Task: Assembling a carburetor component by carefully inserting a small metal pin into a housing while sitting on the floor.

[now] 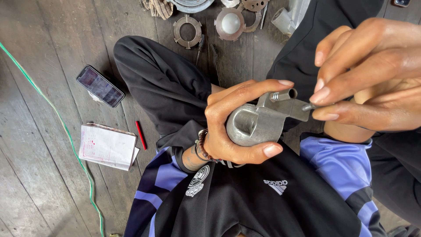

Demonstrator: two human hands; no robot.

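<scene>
My left hand [232, 120] is wrapped around a grey cast-metal part [258, 120] with a hollow round body and a flat flange, held over my lap. A short threaded stud [284, 95] sticks out of the part near my left thumb. My right hand [368, 74] pinches a small bolt [308, 106] between its fingertips at the edge of the flange. A beaded bracelet [201, 145] circles my left wrist.
On the dark wooden floor lie a phone [100, 86], a notepad [107, 146] and a red pen [140, 135] at left. A green cord [66, 131] runs diagonally. Metal rings and discs [187, 30] [230, 23] sit at the top, beside another grey casting [285, 18].
</scene>
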